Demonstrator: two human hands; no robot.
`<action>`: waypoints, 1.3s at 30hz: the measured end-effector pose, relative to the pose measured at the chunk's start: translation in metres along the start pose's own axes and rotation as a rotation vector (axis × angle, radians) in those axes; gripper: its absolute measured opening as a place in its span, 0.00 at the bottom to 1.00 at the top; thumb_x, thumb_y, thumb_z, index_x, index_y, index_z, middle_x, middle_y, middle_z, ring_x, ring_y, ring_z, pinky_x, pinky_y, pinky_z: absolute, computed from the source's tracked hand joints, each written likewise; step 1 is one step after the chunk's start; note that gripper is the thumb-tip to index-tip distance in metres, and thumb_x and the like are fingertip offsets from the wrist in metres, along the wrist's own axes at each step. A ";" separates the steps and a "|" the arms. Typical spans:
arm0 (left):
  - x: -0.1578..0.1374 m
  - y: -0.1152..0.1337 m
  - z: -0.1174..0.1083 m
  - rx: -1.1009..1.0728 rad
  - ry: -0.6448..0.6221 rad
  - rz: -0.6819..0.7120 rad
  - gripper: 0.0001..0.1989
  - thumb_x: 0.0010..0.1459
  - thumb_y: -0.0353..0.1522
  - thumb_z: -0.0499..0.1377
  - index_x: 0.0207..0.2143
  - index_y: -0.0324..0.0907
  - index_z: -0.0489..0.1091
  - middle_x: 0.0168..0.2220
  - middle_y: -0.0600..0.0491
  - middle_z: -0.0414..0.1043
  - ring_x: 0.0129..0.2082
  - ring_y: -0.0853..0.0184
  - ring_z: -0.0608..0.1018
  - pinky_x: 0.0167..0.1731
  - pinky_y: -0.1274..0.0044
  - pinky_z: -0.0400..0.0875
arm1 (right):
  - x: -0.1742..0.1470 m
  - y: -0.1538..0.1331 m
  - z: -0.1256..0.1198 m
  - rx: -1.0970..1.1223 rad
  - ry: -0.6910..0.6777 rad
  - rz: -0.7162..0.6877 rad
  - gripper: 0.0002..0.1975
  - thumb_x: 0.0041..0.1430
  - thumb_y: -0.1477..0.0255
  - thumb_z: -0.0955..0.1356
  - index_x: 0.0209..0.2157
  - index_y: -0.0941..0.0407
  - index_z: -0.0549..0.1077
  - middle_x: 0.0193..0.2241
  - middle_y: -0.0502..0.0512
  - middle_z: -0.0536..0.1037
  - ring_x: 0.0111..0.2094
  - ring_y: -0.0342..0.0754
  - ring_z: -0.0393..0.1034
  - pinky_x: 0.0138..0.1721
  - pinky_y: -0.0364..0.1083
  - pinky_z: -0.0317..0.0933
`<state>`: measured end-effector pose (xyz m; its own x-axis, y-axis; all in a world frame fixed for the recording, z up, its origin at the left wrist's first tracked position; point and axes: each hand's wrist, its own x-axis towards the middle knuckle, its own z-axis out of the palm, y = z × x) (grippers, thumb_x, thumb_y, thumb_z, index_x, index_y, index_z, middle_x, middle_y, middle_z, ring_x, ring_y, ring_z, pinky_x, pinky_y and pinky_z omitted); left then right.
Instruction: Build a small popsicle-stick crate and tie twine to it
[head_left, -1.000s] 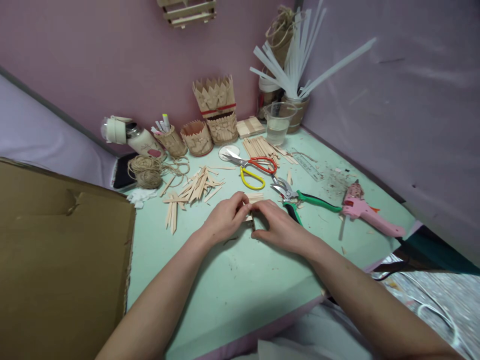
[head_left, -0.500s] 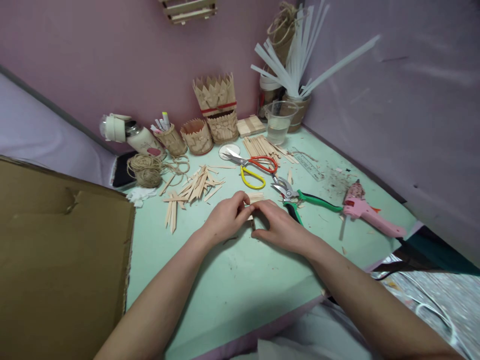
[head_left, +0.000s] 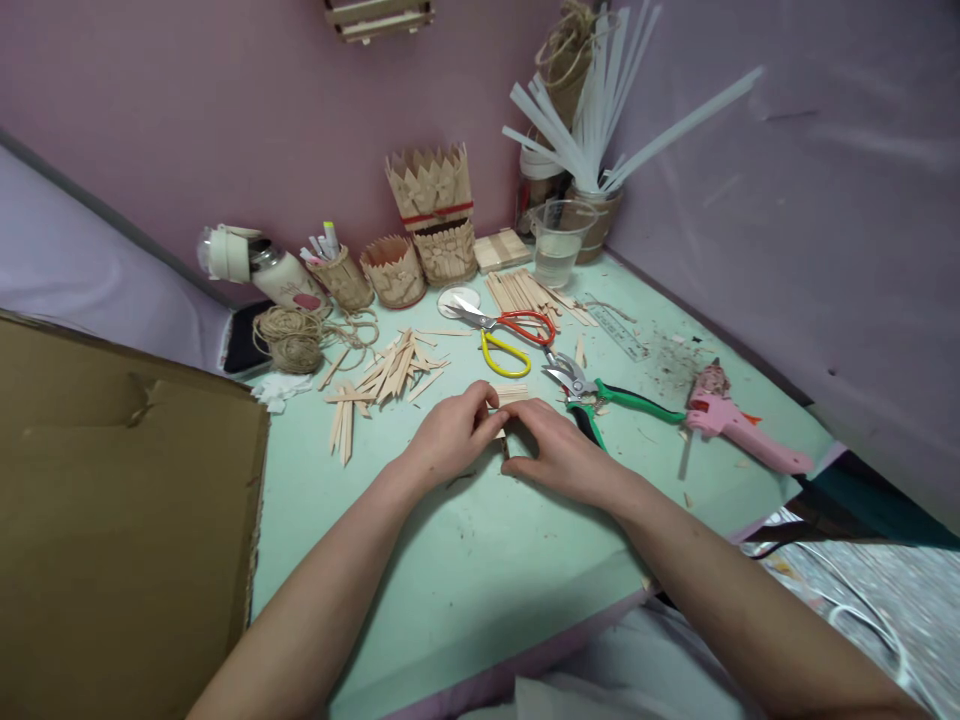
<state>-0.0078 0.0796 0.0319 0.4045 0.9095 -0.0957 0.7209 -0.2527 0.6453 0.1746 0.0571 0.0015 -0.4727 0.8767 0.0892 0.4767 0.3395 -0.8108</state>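
My left hand [head_left: 455,432] and my right hand [head_left: 551,448] meet near the middle of the table, fingertips closed around a small piece of pale wooden craft sticks [head_left: 513,394]. Its slatted far edge shows beyond my fingers, and a bit of it peeks out between the thumbs; the rest is hidden. Just right of my right hand lie pruning shears [head_left: 637,402] with green and black handles. Scissors [head_left: 504,325] with one red and one yellow handle loop rest beyond my hands. A pile of cut craft sticks [head_left: 397,368] lies to the left.
A pink glue gun [head_left: 742,430] lies at the right. Along the back stand a plastic cup of water [head_left: 556,245], stick-covered pots [head_left: 394,272], a pen holder [head_left: 343,278] and a bottle [head_left: 289,282]. A twine ball [head_left: 292,340] and a cardboard sheet [head_left: 127,500] are on the left.
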 end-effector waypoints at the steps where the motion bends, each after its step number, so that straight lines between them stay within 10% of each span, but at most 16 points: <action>1: 0.000 0.000 0.000 -0.001 0.000 -0.002 0.08 0.63 0.39 0.52 0.37 0.45 0.63 0.24 0.58 0.69 0.25 0.66 0.70 0.26 0.76 0.57 | 0.000 0.001 0.000 -0.001 -0.001 -0.004 0.23 0.49 0.76 0.72 0.48 0.52 0.68 0.48 0.56 0.74 0.52 0.55 0.66 0.52 0.55 0.61; 9: -0.001 0.002 -0.003 -0.069 0.035 0.019 0.14 0.63 0.44 0.53 0.40 0.43 0.65 0.28 0.55 0.73 0.28 0.65 0.72 0.29 0.75 0.63 | 0.000 0.003 0.001 -0.015 0.002 -0.015 0.24 0.49 0.75 0.73 0.49 0.53 0.69 0.49 0.56 0.73 0.53 0.55 0.65 0.53 0.55 0.60; 14: -0.009 -0.004 -0.032 -0.159 0.069 0.040 0.20 0.60 0.47 0.55 0.47 0.42 0.68 0.46 0.47 0.74 0.47 0.59 0.75 0.46 0.69 0.68 | 0.000 0.001 0.000 -0.010 -0.004 -0.001 0.24 0.49 0.75 0.73 0.49 0.53 0.69 0.49 0.57 0.73 0.53 0.56 0.66 0.53 0.56 0.60; 20: -0.049 -0.034 -0.041 -0.172 -0.104 -0.082 0.44 0.43 0.42 0.71 0.62 0.46 0.59 0.64 0.43 0.60 0.61 0.51 0.66 0.59 0.61 0.62 | -0.003 0.009 0.003 -0.007 0.008 0.028 0.26 0.49 0.72 0.74 0.50 0.52 0.68 0.51 0.58 0.72 0.54 0.56 0.65 0.54 0.57 0.60; 26: -0.063 -0.039 -0.009 -0.236 0.119 -0.093 0.30 0.50 0.37 0.68 0.55 0.44 0.66 0.56 0.45 0.68 0.55 0.57 0.72 0.57 0.64 0.65 | -0.003 0.011 0.004 -0.031 -0.005 0.011 0.24 0.50 0.72 0.73 0.50 0.52 0.67 0.51 0.57 0.72 0.54 0.55 0.65 0.55 0.56 0.59; 39: -0.070 -0.037 -0.004 -0.206 0.143 -0.028 0.23 0.51 0.40 0.68 0.48 0.43 0.69 0.48 0.47 0.72 0.47 0.60 0.75 0.49 0.69 0.70 | -0.003 0.014 0.005 -0.062 -0.013 -0.029 0.25 0.52 0.72 0.73 0.51 0.51 0.67 0.53 0.57 0.71 0.56 0.55 0.64 0.57 0.56 0.58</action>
<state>-0.0649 0.0268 0.0183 0.2912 0.9565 -0.0171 0.5949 -0.1670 0.7863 0.1795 0.0572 -0.0133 -0.4961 0.8620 0.1040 0.5076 0.3851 -0.7707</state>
